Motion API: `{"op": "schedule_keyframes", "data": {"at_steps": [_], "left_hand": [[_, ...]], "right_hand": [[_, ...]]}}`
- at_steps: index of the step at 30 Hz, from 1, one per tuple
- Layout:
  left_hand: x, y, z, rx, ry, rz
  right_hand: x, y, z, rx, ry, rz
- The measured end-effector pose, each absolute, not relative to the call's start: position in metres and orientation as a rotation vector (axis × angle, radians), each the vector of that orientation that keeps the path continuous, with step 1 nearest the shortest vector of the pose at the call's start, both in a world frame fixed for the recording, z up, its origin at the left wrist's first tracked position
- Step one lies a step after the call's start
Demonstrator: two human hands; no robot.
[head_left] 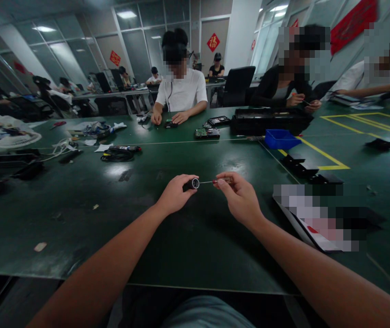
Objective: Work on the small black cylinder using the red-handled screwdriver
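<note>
My left hand [174, 195] is closed around a small black cylinder [192, 184] with a silver round end that faces right. My right hand [238, 197] pinches a thin screwdriver [219, 181] by its reddish handle. The metal shaft points left, and its tip meets the silver end of the cylinder. Both hands hover just above the dark green table [119, 218], near its middle front.
A blue bin [281, 138] and black parts [300, 166] lie to the right by yellow tape lines. A flat device [318, 223] rests at my right. Circuit boards [207, 133], cables [117, 155] and clutter sit farther back. Other people work across the table.
</note>
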State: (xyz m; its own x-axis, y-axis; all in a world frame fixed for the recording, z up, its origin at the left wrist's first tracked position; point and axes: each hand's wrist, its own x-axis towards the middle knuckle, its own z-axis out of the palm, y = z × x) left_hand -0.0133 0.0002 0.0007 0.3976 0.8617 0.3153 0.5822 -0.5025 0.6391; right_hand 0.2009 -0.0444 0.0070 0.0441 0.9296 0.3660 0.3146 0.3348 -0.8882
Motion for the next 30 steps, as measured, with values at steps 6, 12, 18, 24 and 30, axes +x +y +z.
{"op": "schedule_keyframes", "data": {"at_steps": [6,12,18,24,30], "left_hand": [[-0.014,0.0,0.0,2.257,1.214,0.89],[-0.015,0.001,-0.002,2.262,1.21,0.886],[-0.015,0.001,0.0,2.256,1.218,0.878],[-0.014,0.0,0.001,2.259,1.208,0.887],[-0.015,0.001,0.0,2.266,1.198,0.862]], "right_hand": [[0.201,-0.045,0.015,-1.38,-1.5,0.586],[0.199,-0.048,0.02,-1.425,-1.528,0.523],[0.2,-0.047,0.016,-1.313,-1.574,0.564],[0.201,-0.048,0.016,-1.211,-1.631,0.645],[0.2,-0.048,0.014,-1.263,-1.601,0.649]]}}
